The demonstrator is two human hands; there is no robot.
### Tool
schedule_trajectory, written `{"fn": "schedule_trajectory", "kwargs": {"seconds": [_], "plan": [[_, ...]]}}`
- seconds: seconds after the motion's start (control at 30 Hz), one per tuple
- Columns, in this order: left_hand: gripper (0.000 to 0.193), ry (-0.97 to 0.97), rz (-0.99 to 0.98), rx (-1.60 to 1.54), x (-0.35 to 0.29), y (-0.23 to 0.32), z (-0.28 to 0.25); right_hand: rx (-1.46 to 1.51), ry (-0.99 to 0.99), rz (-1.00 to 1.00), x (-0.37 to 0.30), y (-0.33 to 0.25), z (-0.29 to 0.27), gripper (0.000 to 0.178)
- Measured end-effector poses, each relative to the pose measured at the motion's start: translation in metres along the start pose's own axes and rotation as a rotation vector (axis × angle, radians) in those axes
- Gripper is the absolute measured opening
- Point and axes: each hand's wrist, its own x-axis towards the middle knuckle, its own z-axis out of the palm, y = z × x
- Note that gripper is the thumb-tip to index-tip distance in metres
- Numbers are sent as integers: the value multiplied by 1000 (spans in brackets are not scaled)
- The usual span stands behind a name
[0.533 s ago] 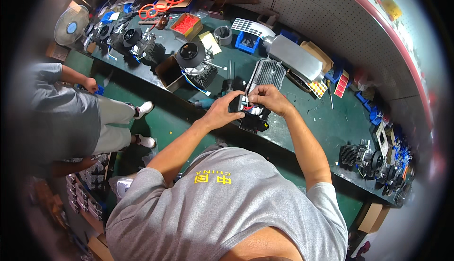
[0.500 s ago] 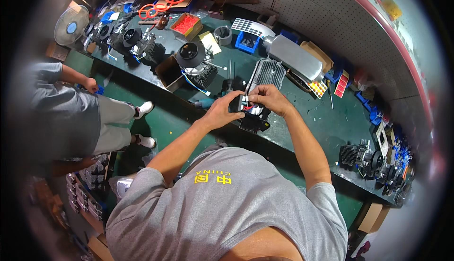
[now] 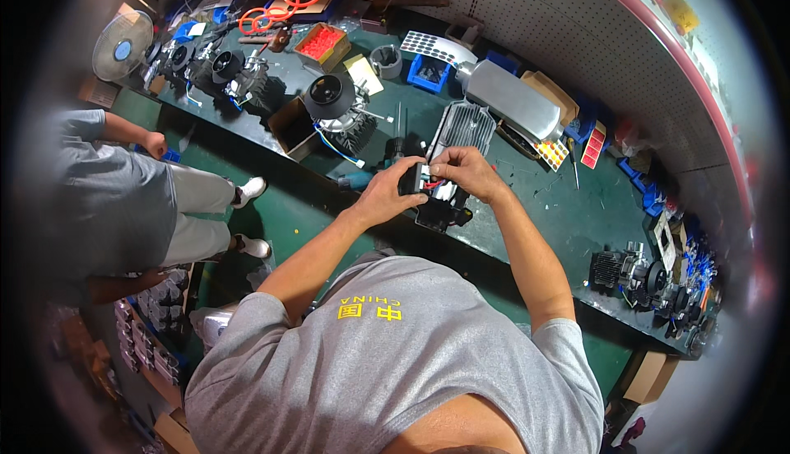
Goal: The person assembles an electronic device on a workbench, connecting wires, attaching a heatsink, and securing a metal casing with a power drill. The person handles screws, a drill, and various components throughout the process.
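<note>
My left hand [image 3: 385, 194] is wrapped around a small black control box [image 3: 410, 180], thumb on its near side. Beside it, my right hand [image 3: 467, 175] has its fingers closed in a pinch at a small white wire connector [image 3: 425, 172] on the box's right side. Red wires [image 3: 434, 185] run just below the right fingertips. Both hands are over a heater unit with a grey finned metal body [image 3: 463, 128], which lies at the bench's front edge. Its black lower end [image 3: 444, 217] sticks out toward me. The fingers partly hide the connector.
On the green bench [image 3: 539, 207], a heater with a black fan [image 3: 327, 96] stands left and a silver canister [image 3: 512, 98] lies right. Blue bins [image 3: 429, 73] and a box of red parts [image 3: 322, 45] sit behind. A person in grey [image 3: 127, 190] stands to my left.
Both hands stay at the black control box with small finger movements. The black lower end of the heater and the wires have shifted slightly.
</note>
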Motion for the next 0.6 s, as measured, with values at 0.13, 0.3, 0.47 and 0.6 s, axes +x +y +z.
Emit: {"fn": "schedule_trajectory", "kwargs": {"seconds": [0.13, 0.3, 0.47, 0.6], "plan": [[72, 15, -3, -7, -1, 2, 0, 2, 10, 5, -4, -12, 2, 19], [73, -4, 12, 7, 1, 3, 1, 9, 4, -12, -2, -6, 0, 18], [82, -99, -34, -10, 2, 7, -2, 61, -17, -26, -6, -7, -2, 15], [88, -140, -26, 40, 2, 5, 3, 22, 52, 7, -9, -6, 2, 14]]}}
